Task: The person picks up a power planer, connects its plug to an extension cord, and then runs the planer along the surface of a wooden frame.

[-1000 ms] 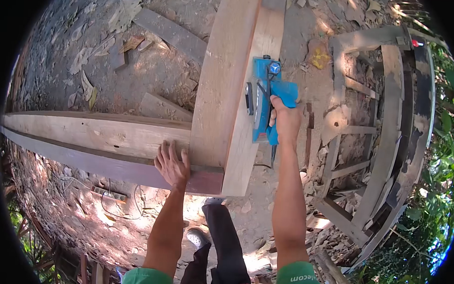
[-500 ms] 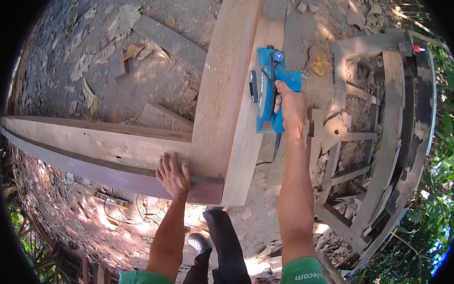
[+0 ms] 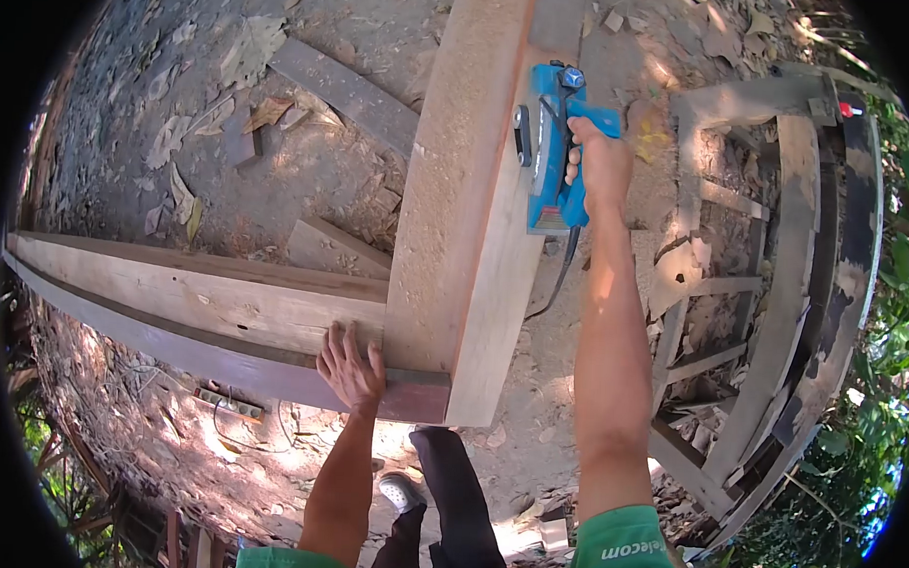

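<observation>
A blue electric planer [image 3: 554,152] rests against the pale face of a long wooden beam [image 3: 448,184]. My right hand [image 3: 601,164] is wrapped round its handle, and a dark cord hangs from its near end. Lower left, my left hand [image 3: 351,369] lies with fingers spread over the edge of a crosswise board [image 3: 204,295], close to where that board meets the beam. Along the board's near side runs a darker plank [image 3: 416,395], under my left palm.
To the right stands a weathered wooden frame [image 3: 789,296] with crosspieces. Loose offcuts, such as a grey board [image 3: 346,90], and dry leaves lie on the dirt beyond. A power strip [image 3: 228,404] with a wire is on the ground at lower left.
My right hand and the planer have moved forward along the beam, away from me. My left hand stays on the board; the whole view has shifted slightly.
</observation>
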